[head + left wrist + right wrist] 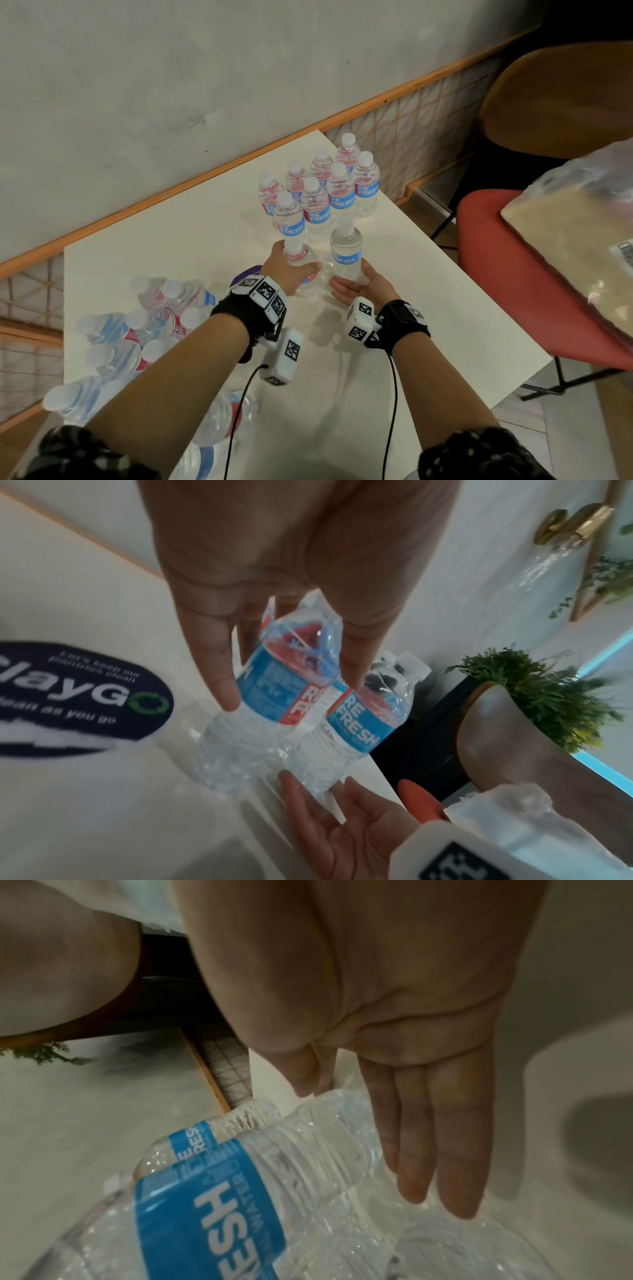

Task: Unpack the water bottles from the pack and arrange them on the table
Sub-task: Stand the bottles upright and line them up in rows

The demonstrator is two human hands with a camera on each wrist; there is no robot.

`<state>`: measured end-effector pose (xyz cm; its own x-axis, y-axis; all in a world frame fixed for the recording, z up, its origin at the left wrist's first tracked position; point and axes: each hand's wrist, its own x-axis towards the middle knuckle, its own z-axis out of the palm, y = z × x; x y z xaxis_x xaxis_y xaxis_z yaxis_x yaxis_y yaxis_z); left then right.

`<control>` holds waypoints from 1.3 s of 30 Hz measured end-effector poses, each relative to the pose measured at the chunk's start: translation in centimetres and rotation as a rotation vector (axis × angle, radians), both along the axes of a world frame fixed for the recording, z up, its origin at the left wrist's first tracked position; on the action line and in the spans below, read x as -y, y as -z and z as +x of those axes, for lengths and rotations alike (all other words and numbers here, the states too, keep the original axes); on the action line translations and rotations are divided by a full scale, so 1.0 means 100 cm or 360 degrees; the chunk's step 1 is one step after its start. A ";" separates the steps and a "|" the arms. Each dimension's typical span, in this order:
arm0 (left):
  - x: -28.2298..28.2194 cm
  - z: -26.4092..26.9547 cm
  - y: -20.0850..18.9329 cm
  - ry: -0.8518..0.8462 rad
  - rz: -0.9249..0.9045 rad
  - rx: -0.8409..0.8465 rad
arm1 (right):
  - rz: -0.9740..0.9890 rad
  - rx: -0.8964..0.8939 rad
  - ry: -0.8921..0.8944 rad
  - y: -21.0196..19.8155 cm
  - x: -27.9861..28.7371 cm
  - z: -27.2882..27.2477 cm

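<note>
Clear plastic bottles still in pack (113, 346) lie on sides, near-left on tabletop (428, 308), closest to left arm. Left hand (286, 270) clamped on upright bottle (301, 260). Right hand (363, 291) flat, fingers straight, against base of second upright bottle (346, 253). Both bottles just beside each other; standing cluster (322, 192) directly beyond

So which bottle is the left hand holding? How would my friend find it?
Look at the white table, then the bunch of standing bottles near its far corner. Just in front, the left hand grips one bottle from above. Its neighbour stands free beside the open right hand.
</note>
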<state>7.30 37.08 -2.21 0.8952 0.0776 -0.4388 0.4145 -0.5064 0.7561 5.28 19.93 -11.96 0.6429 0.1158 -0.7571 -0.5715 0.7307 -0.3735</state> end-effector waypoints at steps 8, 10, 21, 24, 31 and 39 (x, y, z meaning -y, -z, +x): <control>0.004 -0.006 0.025 -0.0251 -0.0114 0.0288 | -0.0162 0.0202 -0.0111 -0.003 0.003 0.006; 0.002 -0.007 0.028 -0.0233 -0.0175 0.0319 | -0.0266 0.0279 -0.0236 -0.007 0.001 0.006; -0.006 -0.004 0.037 0.0029 -0.0233 0.0259 | -0.0533 0.0418 -0.0564 -0.005 0.001 0.015; -0.006 -0.003 0.037 0.0074 -0.0120 0.0221 | -0.0568 0.0444 -0.0545 -0.003 0.000 0.013; 0.010 0.007 0.044 -0.0059 -0.0034 0.0290 | -0.0516 0.0444 -0.0531 0.000 0.002 0.012; 0.008 0.000 0.053 -0.0100 -0.0159 0.0350 | -0.0481 0.0467 -0.0503 0.000 0.001 0.010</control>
